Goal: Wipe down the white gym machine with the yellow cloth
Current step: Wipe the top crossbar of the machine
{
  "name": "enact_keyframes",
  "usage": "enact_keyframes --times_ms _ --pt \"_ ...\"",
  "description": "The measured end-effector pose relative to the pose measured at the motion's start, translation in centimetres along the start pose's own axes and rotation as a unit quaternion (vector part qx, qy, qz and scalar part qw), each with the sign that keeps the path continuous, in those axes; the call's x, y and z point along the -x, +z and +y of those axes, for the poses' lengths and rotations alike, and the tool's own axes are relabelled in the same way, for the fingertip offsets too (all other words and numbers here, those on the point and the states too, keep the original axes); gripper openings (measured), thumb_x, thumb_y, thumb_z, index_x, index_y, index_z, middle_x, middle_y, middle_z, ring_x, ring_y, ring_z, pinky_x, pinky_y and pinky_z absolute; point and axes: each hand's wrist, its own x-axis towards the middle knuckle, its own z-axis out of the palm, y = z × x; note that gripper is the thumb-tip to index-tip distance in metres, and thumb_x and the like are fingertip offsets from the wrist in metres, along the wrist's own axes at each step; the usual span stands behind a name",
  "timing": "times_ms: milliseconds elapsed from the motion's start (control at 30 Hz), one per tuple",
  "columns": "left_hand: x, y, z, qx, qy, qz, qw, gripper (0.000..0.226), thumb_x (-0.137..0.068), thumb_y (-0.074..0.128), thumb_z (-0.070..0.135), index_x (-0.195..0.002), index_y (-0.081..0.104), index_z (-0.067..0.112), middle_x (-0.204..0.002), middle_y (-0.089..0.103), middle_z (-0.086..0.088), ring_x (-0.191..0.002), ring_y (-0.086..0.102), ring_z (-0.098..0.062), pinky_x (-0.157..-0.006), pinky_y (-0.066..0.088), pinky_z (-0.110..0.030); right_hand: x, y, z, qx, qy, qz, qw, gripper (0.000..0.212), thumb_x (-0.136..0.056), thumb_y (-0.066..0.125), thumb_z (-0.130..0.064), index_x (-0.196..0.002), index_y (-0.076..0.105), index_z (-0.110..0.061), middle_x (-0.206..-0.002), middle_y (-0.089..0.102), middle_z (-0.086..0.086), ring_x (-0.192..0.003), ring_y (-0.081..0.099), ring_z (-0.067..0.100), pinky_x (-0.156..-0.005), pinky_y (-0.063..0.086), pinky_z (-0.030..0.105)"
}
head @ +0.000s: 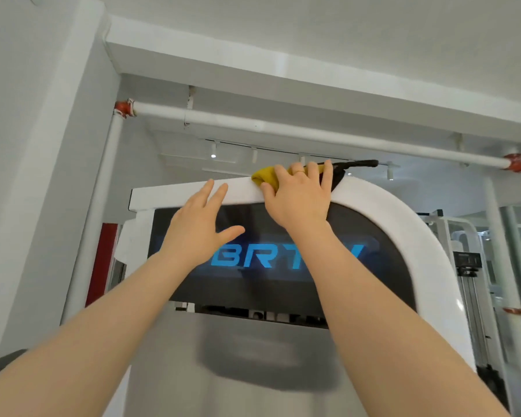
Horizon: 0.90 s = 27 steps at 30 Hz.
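Head view is looking up at the top of the white gym machine, so mostly you get the room: white ceiling, a big ceiling beam, and a white pipe with red fittings running left to right overhead. More white gym frames sit off to the right. The machine's top edge runs flat on the left, then curves down on the right, with a dark panel under it showing blue letters.

The yellow cloth is bunched up right on that top edge, its long side lying along the edge, left to right. The right hand has its fingers curled over the cloth, pressing it onto the machine. The left hand is open, 2 straight fingertips touching the white edge just left of the cloth, holding nothing.
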Motion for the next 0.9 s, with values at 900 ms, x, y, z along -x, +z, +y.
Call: enact_keyframes --times_ms 900 --pt "-1.6 5.2 -16.1 0.15 -0.071 -0.02 0.986 0.122 -0.068 0.065 0.063 -0.145 -0.017 0.017 -0.154 -0.019 0.002 -0.143 -0.01 -0.013 -0.115 0.002 -0.031 -7.2 7.4 -17.4 0.032 -0.19 -0.057 0.98 0.025 -0.098 0.036 -0.017 -0.121 0.046 -0.016 -0.115 0.06 0.003 -0.106 0.054 0.025 -0.091 0.03 0.033"
